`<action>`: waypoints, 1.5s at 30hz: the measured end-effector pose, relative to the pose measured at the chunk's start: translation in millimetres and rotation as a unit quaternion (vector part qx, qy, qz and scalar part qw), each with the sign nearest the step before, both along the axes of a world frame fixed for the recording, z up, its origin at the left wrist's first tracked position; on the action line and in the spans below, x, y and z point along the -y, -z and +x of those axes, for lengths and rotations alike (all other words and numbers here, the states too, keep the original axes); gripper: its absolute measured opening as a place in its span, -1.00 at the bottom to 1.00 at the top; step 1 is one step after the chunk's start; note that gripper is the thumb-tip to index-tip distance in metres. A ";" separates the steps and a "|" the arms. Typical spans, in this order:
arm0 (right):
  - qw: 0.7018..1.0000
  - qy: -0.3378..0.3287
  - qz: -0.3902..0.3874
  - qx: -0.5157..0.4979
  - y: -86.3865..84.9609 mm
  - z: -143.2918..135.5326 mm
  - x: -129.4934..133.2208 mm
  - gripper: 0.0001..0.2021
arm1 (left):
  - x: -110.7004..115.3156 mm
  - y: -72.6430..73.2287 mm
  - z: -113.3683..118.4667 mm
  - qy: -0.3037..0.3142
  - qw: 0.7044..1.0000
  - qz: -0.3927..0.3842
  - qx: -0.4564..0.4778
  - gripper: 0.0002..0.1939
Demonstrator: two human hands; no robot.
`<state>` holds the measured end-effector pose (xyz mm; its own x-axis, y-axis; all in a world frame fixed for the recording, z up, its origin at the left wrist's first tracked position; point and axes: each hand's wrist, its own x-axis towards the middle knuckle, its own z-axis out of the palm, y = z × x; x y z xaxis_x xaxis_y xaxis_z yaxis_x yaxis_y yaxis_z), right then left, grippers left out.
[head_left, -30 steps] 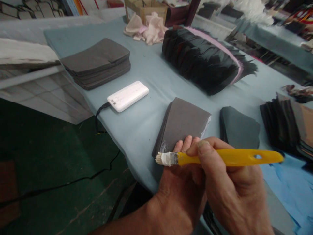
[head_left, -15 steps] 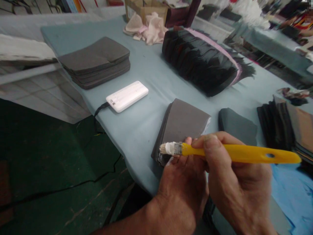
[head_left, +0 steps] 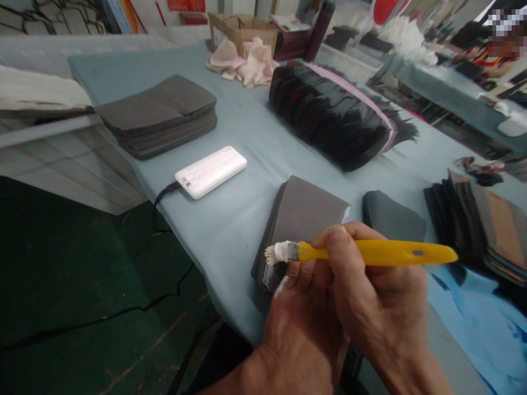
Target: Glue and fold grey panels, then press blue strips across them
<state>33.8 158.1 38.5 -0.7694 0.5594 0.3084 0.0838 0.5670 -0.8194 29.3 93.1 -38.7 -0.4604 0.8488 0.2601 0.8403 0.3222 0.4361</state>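
My right hand (head_left: 382, 307) grips a yellow brush (head_left: 387, 253) while my left hand (head_left: 304, 323) touches the grey stack (head_left: 308, 214), its hold unclear.

the right hand (head_left: 381, 296) hides part of the left hand (head_left: 307, 312); the brush (head_left: 403, 252) covers part of the gray stack (head_left: 307, 211); the blue sheet (head_left: 477, 323) is cut off by the right edge; a distant person (head_left: 496, 69) is blurred

This place looks like a workshop. Stacks of dark sheets (head_left: 307, 211) lie on the tabletop (head_left: 224, 230). Behind, a person (head_left: 501, 65) is near another tabletop (head_left: 442, 90).
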 end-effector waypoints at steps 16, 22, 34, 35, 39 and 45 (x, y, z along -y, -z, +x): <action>0.997 0.056 0.060 -0.007 14.2 -25.4 -22.8 -0.65 | 19.7 1.1 -10.2 -0.014 0.991 0.121 -0.064 -0.37; 0.996 0.056 0.073 -0.012 11.1 -37.2 -31.1 -0.64 | 17.2 7.9 -9.1 -0.036 0.986 0.126 -0.098 -0.36; 0.990 0.090 0.111 0.005 8.5 -62.9 -49.4 -0.59 | 14.9 14.3 -8.5 -0.062 0.979 0.153 -0.117 -0.42; 0.990 0.090 0.111 0.007 8.4 -65.1 -51.6 -0.59 | 15.0 13.3 -9.3 -0.064 0.978 0.157 -0.124 -0.45; 0.990 0.090 0.111 0.013 7.7 -74.3 -60.5 -0.60 | 14.7 9.5 -11.1 -0.072 0.975 0.159 -0.137 -0.51; 0.985 0.096 0.140 0.013 7.0 -90.4 -73.2 -0.60 | 13.0 12.0 -9.9 -0.081 0.975 0.156 -0.137 -0.51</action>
<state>-56.6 231.3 31.5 -0.6676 0.5909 0.4529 0.2296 0.7421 -0.6297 19.4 80.1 -50.7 -0.4591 0.6302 0.6262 0.8879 0.3486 0.3002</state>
